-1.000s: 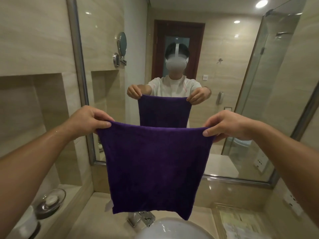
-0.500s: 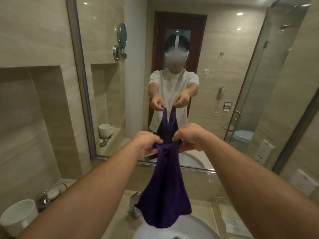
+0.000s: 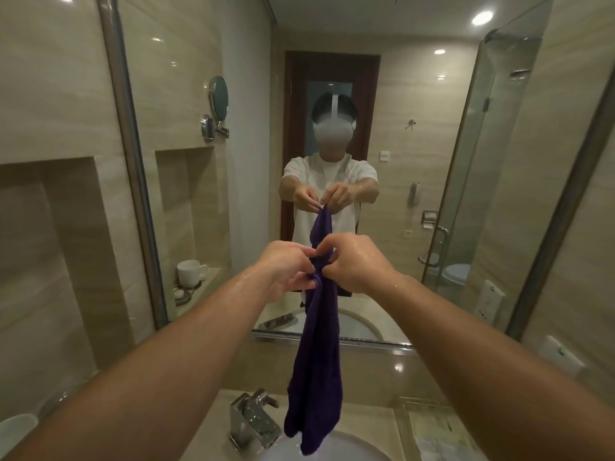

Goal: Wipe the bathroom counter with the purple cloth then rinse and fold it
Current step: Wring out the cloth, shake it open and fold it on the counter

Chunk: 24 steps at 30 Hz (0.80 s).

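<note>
- Both hands are raised in front of the wall mirror (image 3: 206, 194). The left hand (image 3: 286, 272) and right hand (image 3: 356, 261) are close together, knuckles nearly meeting, and both pinch the top of the dark purple terry cloth (image 3: 316, 377).
- The cloth hangs in a narrow bunched strip. Its lower end is over the white round basin (image 3: 336, 449), just right of the chrome square-bodied faucet (image 3: 253, 424). I cannot tell whether it touches the basin.
- Risk: water beads show on both hands and wrists, so the pinch could slip and the cloth drop into the basin.
- Risk: with the cloth bunched, the corners are hard to tell apart. The fold could go skewed if the wrong edges are matched.
- Risk: the hem could dip back into the basin or snag the faucet lever if the hands sink.
- Risk: drips could land on the beige stone counter (image 3: 213, 407) by its front edge.
- Room: the mirror is close ahead and the tiled niche wall is on the left. A clear tray of papers (image 3: 439, 434) takes the counter's right end and a white cup (image 3: 16, 430) stands at the far left. The free space is upward and back toward the body.
</note>
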{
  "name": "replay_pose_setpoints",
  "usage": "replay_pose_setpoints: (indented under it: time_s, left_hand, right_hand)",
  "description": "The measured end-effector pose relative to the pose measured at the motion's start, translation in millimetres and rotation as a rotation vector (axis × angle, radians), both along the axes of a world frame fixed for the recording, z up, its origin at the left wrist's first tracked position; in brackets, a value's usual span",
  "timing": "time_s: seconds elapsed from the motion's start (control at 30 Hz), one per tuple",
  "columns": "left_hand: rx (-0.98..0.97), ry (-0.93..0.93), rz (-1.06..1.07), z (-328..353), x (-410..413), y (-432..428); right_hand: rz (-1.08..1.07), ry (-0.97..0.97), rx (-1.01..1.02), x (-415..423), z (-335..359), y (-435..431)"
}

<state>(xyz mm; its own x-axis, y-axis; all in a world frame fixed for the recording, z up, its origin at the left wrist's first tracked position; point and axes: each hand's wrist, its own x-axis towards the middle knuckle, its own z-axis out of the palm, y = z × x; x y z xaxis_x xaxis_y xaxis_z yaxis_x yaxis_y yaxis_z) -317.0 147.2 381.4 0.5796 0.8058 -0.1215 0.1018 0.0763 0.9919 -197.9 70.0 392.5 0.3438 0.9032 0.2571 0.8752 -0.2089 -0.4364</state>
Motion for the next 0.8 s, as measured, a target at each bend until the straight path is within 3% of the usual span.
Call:
replay_pose_setpoints:
  time_s: [0.27, 0.37, 0.57, 0.63, 0.73, 0.8]
  left_hand:
    - [-0.092, 0.015, -0.046, 8, 3, -12]
    - [-0.200, -0.058, -0.134, 7, -4, -9]
    - [-0.234, -0.198, -0.329, -6, -10, 0]
    - [-0.085, -0.102, -0.279, -16, -6, 0]
    - [0.320, 0.195, -0.112, -42, 1, 7]
    - [0.403, 0.239, -0.142, -60, 6, 8]
  right_hand:
    - [0.044, -0.029, -0.039, 0, -3, -7]
    - [0.037, -0.008, -0.013, 6, -5, -12]
    - [0.038, -0.053, 0.031, 15, -8, -19]
    - [0.024, -0.039, 0.047, 17, -7, -21]
    - [0.027, -0.015, 0.057, 23, -1, -25]
    - [0.027, -0.008, 0.058, 29, 7, -30]
